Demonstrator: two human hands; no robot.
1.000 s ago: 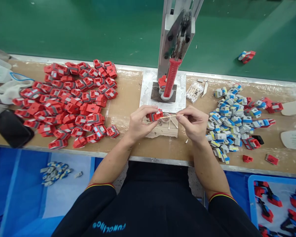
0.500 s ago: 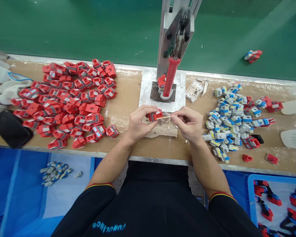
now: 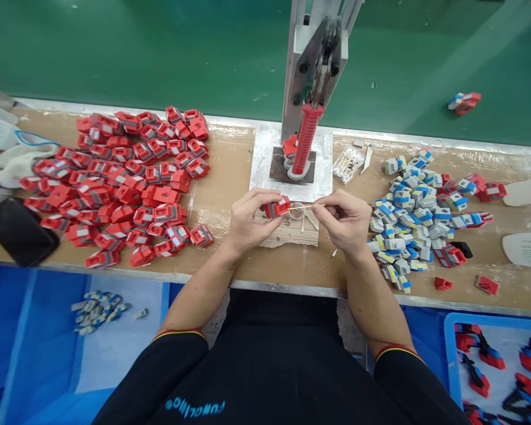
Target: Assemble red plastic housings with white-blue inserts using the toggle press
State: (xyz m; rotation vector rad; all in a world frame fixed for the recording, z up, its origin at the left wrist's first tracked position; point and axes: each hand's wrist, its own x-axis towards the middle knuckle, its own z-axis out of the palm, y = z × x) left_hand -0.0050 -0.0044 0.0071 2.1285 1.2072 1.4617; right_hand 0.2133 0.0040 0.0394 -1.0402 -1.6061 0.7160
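Observation:
My left hand (image 3: 248,221) pinches a small red plastic part (image 3: 278,207) over the middle of the bench. My right hand (image 3: 345,219) holds a thin wooden stick (image 3: 304,207) whose tip points left at the red part. Both hands hover above a small wooden block (image 3: 292,235) that carries a shallow clear dish (image 3: 297,211) and a few loose sticks.
A hand press with a red handle (image 3: 307,139) stands on a white plate behind my hands. A heap of red parts (image 3: 124,183) lies left, a heap of blue-grey parts (image 3: 418,212) right. A black phone (image 3: 20,231) sits far left; blue bins (image 3: 495,360) lie below the bench.
My right hand drew slightly right again after nearing the red part; the stick stays aimed at it. The left hand barely moved.

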